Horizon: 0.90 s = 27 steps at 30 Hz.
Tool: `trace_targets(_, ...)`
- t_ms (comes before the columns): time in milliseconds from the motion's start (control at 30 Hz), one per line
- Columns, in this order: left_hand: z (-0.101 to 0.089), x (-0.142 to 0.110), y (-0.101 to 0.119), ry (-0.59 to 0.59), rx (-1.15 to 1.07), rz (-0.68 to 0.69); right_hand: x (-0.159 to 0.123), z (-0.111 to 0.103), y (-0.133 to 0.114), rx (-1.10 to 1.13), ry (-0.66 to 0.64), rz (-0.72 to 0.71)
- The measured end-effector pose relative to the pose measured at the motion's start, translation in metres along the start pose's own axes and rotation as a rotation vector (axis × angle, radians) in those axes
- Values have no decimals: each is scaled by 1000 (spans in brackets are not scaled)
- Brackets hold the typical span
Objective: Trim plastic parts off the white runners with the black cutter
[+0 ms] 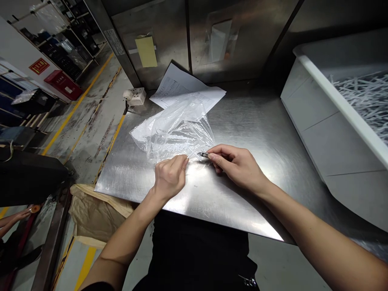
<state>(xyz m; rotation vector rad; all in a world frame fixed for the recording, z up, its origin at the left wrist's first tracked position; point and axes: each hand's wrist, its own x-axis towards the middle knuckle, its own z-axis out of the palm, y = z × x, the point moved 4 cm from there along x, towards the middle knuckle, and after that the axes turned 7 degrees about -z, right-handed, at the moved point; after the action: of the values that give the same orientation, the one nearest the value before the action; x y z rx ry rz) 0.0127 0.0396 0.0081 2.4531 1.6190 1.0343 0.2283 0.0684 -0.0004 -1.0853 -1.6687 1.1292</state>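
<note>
While a pale strip (192,154) shows above the steel table (248,133), my left hand (171,173) seems closed on it and my right hand (235,163) pinches a small metal tool (204,154); I seem to be trimming, which wants steadiness. Farther lies a clear plastic bag (178,129).

We note a brushed-metal counter (248,121), glare bright near its front edge. Along its back edge we see dark metal panels (169,24). Beyond its left edge: worn grey-green floor (98,129) with yellow lines (78,103); farther off, a pale wall (18,38), red sign (39,66), red box (62,84), loaded shelving (86,44).
</note>
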Motion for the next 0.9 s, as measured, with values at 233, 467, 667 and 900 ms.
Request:
trace_targets(233, -1, 0, 0, 12, -6, 0, 0, -9, -14, 78, 42, -11)
trace_targets(467, -1, 1, 1, 34, -15, 20, -4, -10, -20, 8, -36, -70)
trace_targets(667, -1, 0, 1, 36, 4, 33, -3, -10, -21, -32, -58, -101)
trace_targets(900, 0, 0, 0, 41, 25, 44, -3, -3, -18, 23, -43, -53)
